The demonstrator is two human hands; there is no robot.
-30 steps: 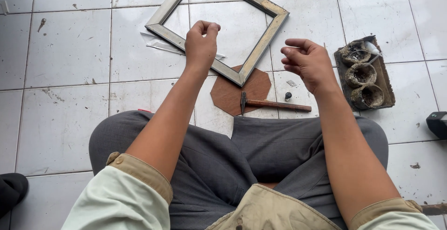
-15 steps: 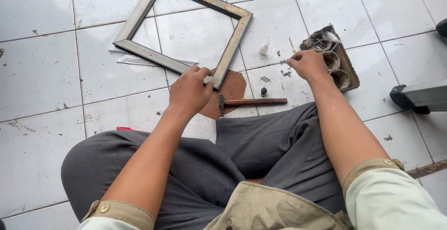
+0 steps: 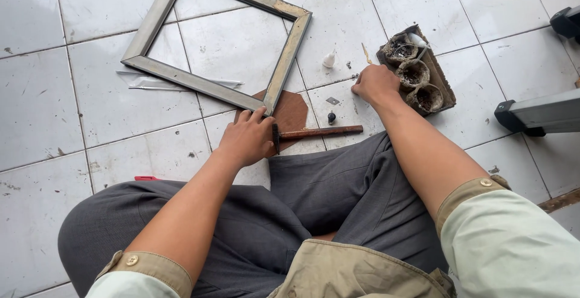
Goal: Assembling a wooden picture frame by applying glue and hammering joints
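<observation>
I sit cross-legged on a white tiled floor. A square grey-and-gold picture frame (image 3: pixel 199 83) lies flat in front of me, its near corner resting on a brown leather-like pad (image 3: pixel 293 112). My left hand (image 3: pixel 248 138) rests beside that corner, fingers curled next to the head of a small hammer (image 3: pixel 317 133) with a wooden handle; I cannot tell whether it grips it. My right hand (image 3: pixel 374 85) reaches toward a dark tray (image 3: pixel 441 83) holding three dirty round cups, fingers bunched near the floor at its left edge.
A small white nozzle piece (image 3: pixel 328 60), a thin stick (image 3: pixel 365 53) and a little dark knob (image 3: pixel 331 117) lie between frame and tray. Clear plastic strips (image 3: pixel 151 82) lie under the frame. A grey metal ladder foot (image 3: pixel 538 114) lies at right.
My left hand came off the frame's lower edge down to the corner by the hammer. My right hand moved from mid-air to the floor beside the tray.
</observation>
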